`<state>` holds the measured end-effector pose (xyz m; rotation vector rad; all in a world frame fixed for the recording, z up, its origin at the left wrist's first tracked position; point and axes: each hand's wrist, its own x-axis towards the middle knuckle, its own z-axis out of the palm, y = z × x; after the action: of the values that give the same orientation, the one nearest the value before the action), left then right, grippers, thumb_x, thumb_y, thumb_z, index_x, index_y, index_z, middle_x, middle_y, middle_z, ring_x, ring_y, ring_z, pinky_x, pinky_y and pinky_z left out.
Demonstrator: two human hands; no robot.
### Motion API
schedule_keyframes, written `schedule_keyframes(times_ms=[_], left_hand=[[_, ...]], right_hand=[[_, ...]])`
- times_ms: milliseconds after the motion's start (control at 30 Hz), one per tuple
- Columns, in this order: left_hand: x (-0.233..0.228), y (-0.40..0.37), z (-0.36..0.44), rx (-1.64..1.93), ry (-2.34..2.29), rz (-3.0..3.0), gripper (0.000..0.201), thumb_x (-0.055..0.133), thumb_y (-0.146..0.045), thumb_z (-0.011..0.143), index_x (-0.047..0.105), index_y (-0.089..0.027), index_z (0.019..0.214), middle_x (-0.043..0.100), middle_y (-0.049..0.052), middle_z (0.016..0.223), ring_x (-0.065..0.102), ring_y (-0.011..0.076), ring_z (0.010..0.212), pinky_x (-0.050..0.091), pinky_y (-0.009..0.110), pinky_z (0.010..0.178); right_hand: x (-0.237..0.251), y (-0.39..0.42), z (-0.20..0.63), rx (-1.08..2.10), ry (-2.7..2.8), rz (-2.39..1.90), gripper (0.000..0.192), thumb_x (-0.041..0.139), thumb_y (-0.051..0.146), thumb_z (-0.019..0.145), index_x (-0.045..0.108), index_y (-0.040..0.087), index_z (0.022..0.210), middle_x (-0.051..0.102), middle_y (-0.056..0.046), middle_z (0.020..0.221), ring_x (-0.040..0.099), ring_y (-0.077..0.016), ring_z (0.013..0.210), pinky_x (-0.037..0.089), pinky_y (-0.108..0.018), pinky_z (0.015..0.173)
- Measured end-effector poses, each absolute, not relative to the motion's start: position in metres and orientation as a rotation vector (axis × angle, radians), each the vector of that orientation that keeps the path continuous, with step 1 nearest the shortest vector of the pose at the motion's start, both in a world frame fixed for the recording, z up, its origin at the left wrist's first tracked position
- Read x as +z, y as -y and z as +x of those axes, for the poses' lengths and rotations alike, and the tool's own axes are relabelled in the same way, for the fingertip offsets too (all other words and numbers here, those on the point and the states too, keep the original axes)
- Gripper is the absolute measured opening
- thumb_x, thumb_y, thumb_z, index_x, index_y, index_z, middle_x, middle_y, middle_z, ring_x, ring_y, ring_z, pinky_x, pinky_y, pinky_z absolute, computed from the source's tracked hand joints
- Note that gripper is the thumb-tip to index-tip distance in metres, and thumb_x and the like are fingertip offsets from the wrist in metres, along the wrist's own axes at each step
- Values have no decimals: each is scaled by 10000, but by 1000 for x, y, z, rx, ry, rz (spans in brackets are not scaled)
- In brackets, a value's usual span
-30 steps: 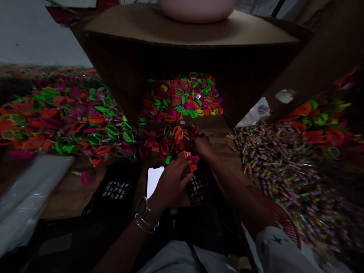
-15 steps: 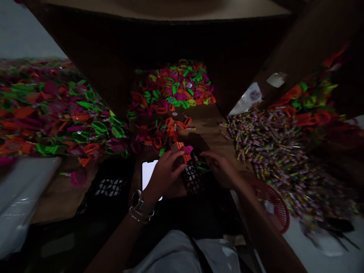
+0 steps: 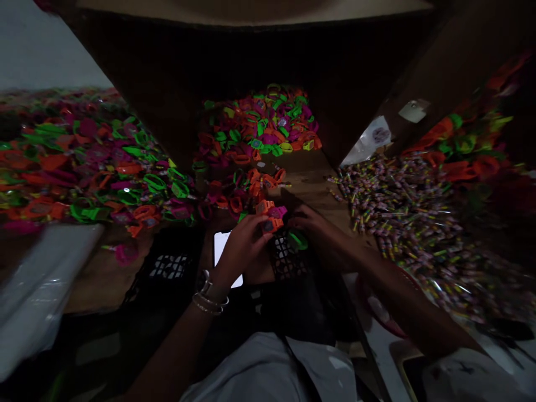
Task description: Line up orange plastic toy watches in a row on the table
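Both hands have closed in: my left hand (image 3: 243, 245) pinches orange toy watches (image 3: 270, 215) above the lit phone (image 3: 221, 248); my right hand (image 3: 316, 229) curls on a green one (image 3: 298, 241)

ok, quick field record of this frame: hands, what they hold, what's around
left hand: pinching small orange and pink toy pieces
right hand: beside a green toy piece, grip unclear
under hands: black lattice crate, lit phone
left pile: neon plastic toys
right pile: wrapped candies
behind: cardboard box
light: dim

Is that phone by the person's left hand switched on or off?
On: the phone screen glows bright white beside the left hand in the dim scene.
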<state>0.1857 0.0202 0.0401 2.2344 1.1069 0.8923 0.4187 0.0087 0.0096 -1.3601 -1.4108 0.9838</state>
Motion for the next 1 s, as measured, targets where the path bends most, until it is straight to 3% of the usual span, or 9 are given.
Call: schedule_keyframes(times_ms=[67,233,433,567,667,1000], left_hand=[[41,-22,185,889,-1109,2215,333,738,-184,816,628,-193,1130,692,59,1076,668,181,984,539,323,854],[41,-23,185,876,-1071,2220,335,730,-188,822,626,-206,1140,693,61,1127,667,188,1034,533,332,889],[36,-24,186,921,-1066,2241,335,715,-208,841,618,-190,1161,697,77,1135,669,192,1041,533,346,903],[35,-24,188,937,-1082,2253,347,719,-206,836,614,-179,1166,701,80,1127,672,194,1040,540,344,903],[36,-23,189,930,-1098,2241,346,708,-209,846,612,-172,1176,699,87,1144,668,198,1057,539,348,917],[34,-22,191,901,-1090,2170,329,650,-238,883,592,-196,1205,665,85,1195,639,208,1115,516,380,969]], right_hand=[[14,-2,417,975,1401,-1278,176,671,344,746,727,206,841,678,-44,985,622,-205,932,492,-310,820],[13,17,400,1103,1131,-1328,281,676,427,739,686,190,890,679,-14,780,609,-157,674,498,-276,654],[-6,20,364,1082,1117,-1421,225,682,422,698,633,215,774,692,-23,728,629,-186,656,528,-297,620],[-16,19,362,982,1226,-1388,159,643,330,698,641,221,813,724,-31,805,657,-192,726,542,-302,686],[-19,19,368,850,1375,-1315,216,568,208,689,668,211,881,739,-45,912,676,-193,826,540,-319,789],[-29,10,369,765,1661,-1460,283,539,66,716,683,187,928,753,-88,970,708,-244,900,553,-347,794]])
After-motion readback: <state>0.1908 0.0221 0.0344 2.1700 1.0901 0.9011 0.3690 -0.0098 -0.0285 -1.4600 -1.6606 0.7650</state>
